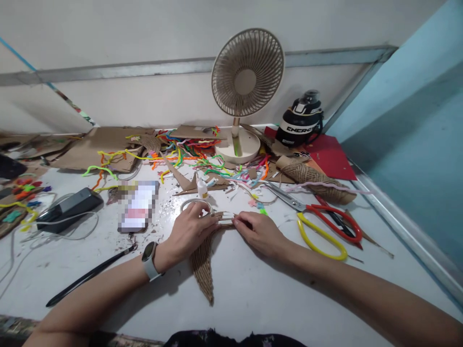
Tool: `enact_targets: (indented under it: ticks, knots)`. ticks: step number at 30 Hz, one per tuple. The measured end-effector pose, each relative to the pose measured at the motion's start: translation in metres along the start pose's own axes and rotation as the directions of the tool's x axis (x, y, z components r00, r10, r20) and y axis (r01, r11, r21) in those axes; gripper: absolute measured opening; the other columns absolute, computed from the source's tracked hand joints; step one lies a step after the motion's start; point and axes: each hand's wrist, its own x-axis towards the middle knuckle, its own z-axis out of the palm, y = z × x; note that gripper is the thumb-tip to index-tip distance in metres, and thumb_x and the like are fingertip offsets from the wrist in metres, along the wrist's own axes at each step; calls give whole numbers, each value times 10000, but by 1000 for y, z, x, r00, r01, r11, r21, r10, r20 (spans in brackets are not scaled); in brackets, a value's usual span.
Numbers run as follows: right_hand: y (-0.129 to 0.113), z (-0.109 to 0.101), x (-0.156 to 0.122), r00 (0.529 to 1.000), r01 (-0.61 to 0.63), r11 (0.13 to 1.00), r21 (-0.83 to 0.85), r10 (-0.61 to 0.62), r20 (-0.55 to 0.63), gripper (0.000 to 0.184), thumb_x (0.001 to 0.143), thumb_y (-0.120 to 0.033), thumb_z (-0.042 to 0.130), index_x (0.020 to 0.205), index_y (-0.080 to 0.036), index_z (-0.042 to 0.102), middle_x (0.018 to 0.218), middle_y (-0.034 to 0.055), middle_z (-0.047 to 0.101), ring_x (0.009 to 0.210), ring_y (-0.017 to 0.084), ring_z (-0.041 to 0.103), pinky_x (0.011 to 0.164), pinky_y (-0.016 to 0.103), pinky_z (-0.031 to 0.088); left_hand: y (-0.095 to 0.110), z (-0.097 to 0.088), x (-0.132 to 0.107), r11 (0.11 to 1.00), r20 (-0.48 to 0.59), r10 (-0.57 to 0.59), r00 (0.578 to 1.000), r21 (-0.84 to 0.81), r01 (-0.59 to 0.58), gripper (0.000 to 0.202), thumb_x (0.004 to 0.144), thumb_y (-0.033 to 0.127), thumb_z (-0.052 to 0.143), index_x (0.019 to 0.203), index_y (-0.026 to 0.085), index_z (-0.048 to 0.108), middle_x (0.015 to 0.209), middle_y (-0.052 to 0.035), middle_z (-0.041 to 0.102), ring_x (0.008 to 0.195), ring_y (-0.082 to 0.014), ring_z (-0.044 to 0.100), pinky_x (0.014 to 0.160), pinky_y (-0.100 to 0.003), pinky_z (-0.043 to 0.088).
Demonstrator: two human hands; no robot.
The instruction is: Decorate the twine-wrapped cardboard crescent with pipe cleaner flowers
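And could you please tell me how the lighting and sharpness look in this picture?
Head view: fairly dim, soft light, with a broad shadow across the blue wall; head view: coarse pixel blocks over the phone; head view: fine detail between the left hand and right hand looks slightly soft.

Only legible txt: "ENERG…" in dark caps on white band [298, 127] of blk bottle [300, 117], upper right of frame; last letter(s) at band's R edge unclear. Small white label [288, 141] lower on same bottle has print, too small to read. Phone [139, 207] screen, L of ctr, pixelated, n/a; label on small white bottle [202, 188] nr ctr also illegible.
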Motion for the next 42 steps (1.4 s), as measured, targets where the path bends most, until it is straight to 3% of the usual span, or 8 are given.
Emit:
enact_targets:
  ticks: [4,8,16,23,30,42]
  knots:
    - [-1,-2,0,997,-79,992,100,76,34,349,912,-372,420,622,-193,493,550,-25,514,529,111,435,522,236,293,0,1,-1,1000,-14,-4,1000,-9,4,219,909,370,515,947,289,715,987,-58,535,915,-192,500,769,-317,490]
    - [-2,-4,-1,989,-142,968,207,131,67,390,916,-408,401,608,-192,507,509,-21,546,487,109,480,500,230,320,0,2,-1,999,-33,-3,999,-35,2,212,908,366,522,946,280,713,987,-53,538,905,-177,502,779,-304,485]
    - [2,-7,3,985,-151,934,325,171,-35,243,862,-337,471,754,-181,622,511,-32,541,452,117,518,480,232,381,-3,-1,0,1000,-53,5,999,7,-5,218,915,352,513,934,274,716,939,-49,557,879,-175,507,764,-302,474]
    - [5,-2,4,990,-91,987,136,104,-96,176,830,-266,497,810,-193,656,612,-13,593,561,126,508,543,241,355,-1,-3,1,999,-29,10,1000,41,-8,229,924,354,499,924,281,716,942,-42,565,854,-164,505,721,-276,454]
    - [5,2,0,997,-51,999,5,51,-61,165,847,-263,501,952,-213,618,689,-13,611,597,130,518,579,242,348,-1,-2,1,985,-16,71,997,156,-68,208,925,347,503,968,277,694,902,-42,551,812,-169,480,675,-271,413]
    - [7,5,0,997,-13,998,-57,9,-76,177,858,-261,490,969,-217,621,698,-5,624,586,132,526,583,240,357,-6,4,-2,945,29,157,987,285,-159,174,937,284,487,991,241,647,928,-55,547,814,-185,481,688,-309,397]
